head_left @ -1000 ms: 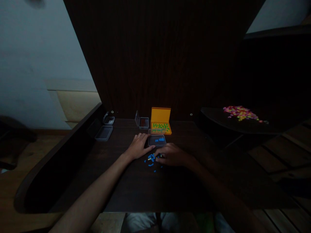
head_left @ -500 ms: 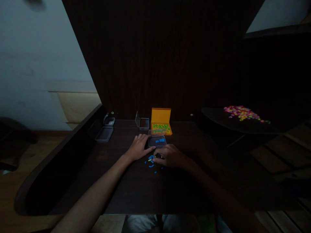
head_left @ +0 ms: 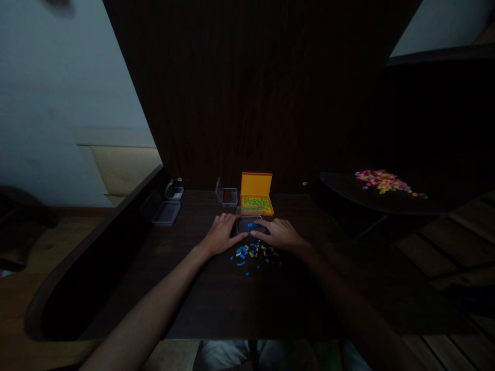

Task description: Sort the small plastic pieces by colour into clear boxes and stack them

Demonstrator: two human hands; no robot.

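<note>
My left hand [head_left: 219,236] is around the left end of a small clear plastic box [head_left: 242,225], thumb along its front edge and fingers at its left side. Inside the box lie a few small blue pieces [head_left: 250,224]. My right hand [head_left: 283,235] is at the right end of the box. Its index finger reaches over the box and its thumb is at the front edge, the two apart; I see nothing between them. Just in front of the box are scattered loose blue pieces [head_left: 242,251] and pale yellow pieces [head_left: 266,252], too small to name.
Behind the box stands an open orange case [head_left: 257,184] with green pieces in it. Farther left are an open clear box [head_left: 229,197], a clear tray-like box [head_left: 167,213] and a smaller one [head_left: 175,193]. Colourful pieces [head_left: 384,181] lie heaped on a side shelf [head_left: 348,193].
My right hand has moved from the loose pieces up to the box, and its fingers have spread. More yellow pieces are now uncovered. My left hand stays at the box.
</note>
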